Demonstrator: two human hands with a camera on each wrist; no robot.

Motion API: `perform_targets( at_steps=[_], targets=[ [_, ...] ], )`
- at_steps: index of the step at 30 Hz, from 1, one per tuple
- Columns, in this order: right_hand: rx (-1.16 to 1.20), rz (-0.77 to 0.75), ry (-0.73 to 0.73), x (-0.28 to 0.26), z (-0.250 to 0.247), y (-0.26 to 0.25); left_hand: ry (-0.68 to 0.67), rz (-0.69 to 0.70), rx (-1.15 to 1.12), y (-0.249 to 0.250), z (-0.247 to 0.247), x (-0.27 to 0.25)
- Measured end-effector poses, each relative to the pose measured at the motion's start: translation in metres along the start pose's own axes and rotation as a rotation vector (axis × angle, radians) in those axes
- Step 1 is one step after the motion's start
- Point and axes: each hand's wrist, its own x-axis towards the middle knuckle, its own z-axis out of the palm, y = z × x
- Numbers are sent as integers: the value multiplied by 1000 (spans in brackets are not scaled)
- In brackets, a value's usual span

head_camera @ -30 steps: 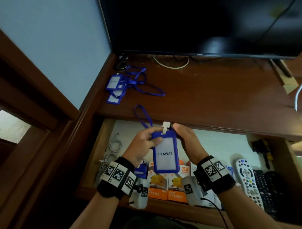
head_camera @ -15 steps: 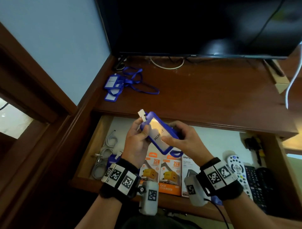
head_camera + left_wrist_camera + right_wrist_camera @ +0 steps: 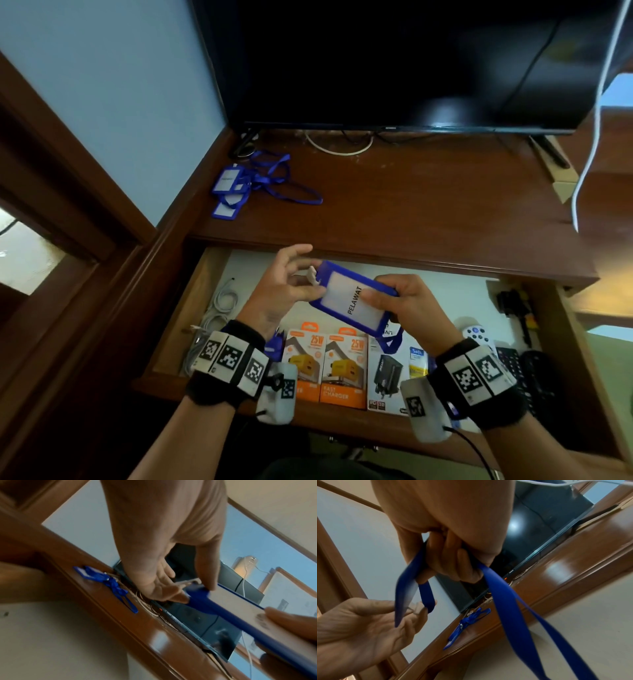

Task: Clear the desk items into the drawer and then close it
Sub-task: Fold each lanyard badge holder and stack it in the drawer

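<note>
A blue badge holder (image 3: 352,301) with a card reading PELAWAT hovers over the open drawer (image 3: 185,308), tilted sideways. My right hand (image 3: 404,305) grips its right end, thumb on the card face and fingers curled beneath, and its blue lanyard (image 3: 505,608) hangs down from that hand. My left hand (image 3: 294,281) holds the clip end lightly between thumb and fingers, with the index finger lifted. In the left wrist view the thumb tip rests on the badge holder's (image 3: 231,608) blue corner. A pile of more blue badges (image 3: 233,188) with tangled lanyards lies at the desk's back left.
In the drawer lie two orange charger boxes (image 3: 325,366), a black adapter box (image 3: 387,373), coiled white cables (image 3: 219,308), a white remote (image 3: 476,334) and a black remote (image 3: 513,366). A TV (image 3: 394,68) stands at the desk's back. A white cable (image 3: 596,120) hangs at right.
The badge holder has turned from upright to lying sideways and moved slightly right and down. My left hand's fingers have loosened and spread, and my right hand has taken the other end.
</note>
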Motion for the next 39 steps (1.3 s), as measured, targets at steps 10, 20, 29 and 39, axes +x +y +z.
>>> perform_targets(
  at_steps=[10,20,29,39],
  targets=[
    [50,30,100,-5,-5,10,-18,-70,534,12,0,1],
    [-78,74,75,-1,3,14,-211,-148,825,22,0,3],
    [88,66,140,1,4,17,-108,-199,525,16,-7,5],
    [121,34,86,-1,9,30,360,-40,139,-6,11,11]
  ],
)
